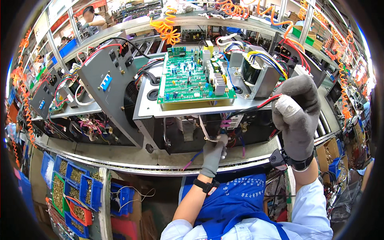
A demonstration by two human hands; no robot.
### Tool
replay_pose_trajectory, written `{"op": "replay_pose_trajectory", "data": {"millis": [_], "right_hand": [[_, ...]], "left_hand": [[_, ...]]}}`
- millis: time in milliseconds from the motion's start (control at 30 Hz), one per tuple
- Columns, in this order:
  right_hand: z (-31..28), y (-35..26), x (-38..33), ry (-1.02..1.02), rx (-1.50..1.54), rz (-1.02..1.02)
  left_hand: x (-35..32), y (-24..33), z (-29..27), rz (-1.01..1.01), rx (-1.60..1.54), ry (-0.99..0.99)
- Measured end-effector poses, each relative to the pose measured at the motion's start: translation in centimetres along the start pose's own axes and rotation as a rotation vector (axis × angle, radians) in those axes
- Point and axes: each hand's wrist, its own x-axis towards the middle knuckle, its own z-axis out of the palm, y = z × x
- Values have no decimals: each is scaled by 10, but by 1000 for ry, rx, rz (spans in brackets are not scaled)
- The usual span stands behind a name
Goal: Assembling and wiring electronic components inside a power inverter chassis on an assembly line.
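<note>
Wiring of an open power unit on the assembly bench.
Right hand (297, 116), gloved, is clenched around a red-and-black cable (262, 105) and holds it raised beside the transformer (256, 72); the cable runs down and left into the dark space under the metal chassis (188, 112). Left hand (214, 152), also gloved, reaches into that space, its fingers (221, 141) pinching a white wire (205, 132) near the pink connectors (226, 122). Green circuit board (192, 80) lies on top, untouched. The step appears to be routing leads beneath the chassis; the next move likely calls for slack from the right hand and a precise fingertip seating by the left.
</note>
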Motion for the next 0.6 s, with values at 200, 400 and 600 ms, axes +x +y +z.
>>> {"op": "replay_pose_trajectory", "data": {"millis": [200,400,600], "right_hand": [[-1,-3,0,12,14,-12],[0,-8,-9,2,-84,-10],[3,-14,-18,-56,-122,23]], "left_hand": [[1,12,2,-174,48,14],[0,22,-10,-282,-44,-33],[24,-21,-25,-249,-439,-234]]}}
